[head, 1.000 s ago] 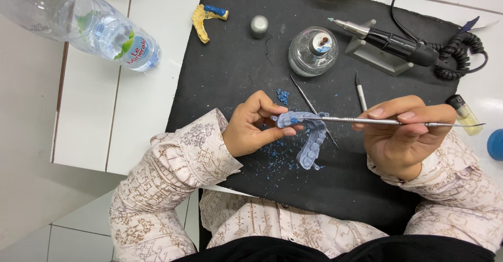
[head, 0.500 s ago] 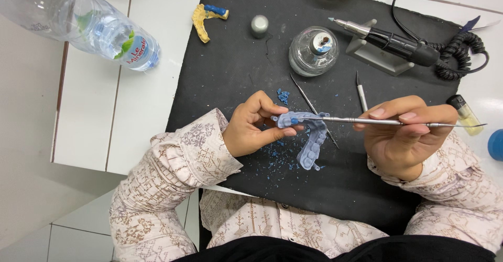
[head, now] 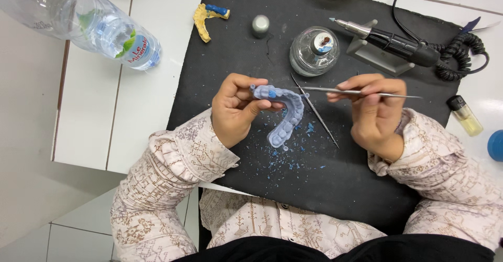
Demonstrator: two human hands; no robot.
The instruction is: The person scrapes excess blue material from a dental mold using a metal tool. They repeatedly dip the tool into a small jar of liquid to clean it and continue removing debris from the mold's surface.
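Observation:
My left hand (head: 236, 109) grips one end of a pale blue horseshoe-shaped dental model (head: 285, 112) and holds it just above a black mat (head: 335, 183). My right hand (head: 374, 112) pinches a thin metal carving tool (head: 356, 91), held level, whose tip reaches the top of the blue model. Blue crumbs (head: 291, 154) are scattered on the mat under the model.
A second thin metal tool (head: 317, 114) lies on the mat between my hands. Behind are a small glass burner (head: 314, 51), a handpiece on a stand (head: 398, 44), a small grey cap (head: 260, 25), a yellow dental cast (head: 205, 20), a plastic water bottle (head: 89, 21) and a lighter (head: 463, 115).
Both hands and the blue model have shifted slightly; the model now shows its arch more fully. The tool stays against the model's top.

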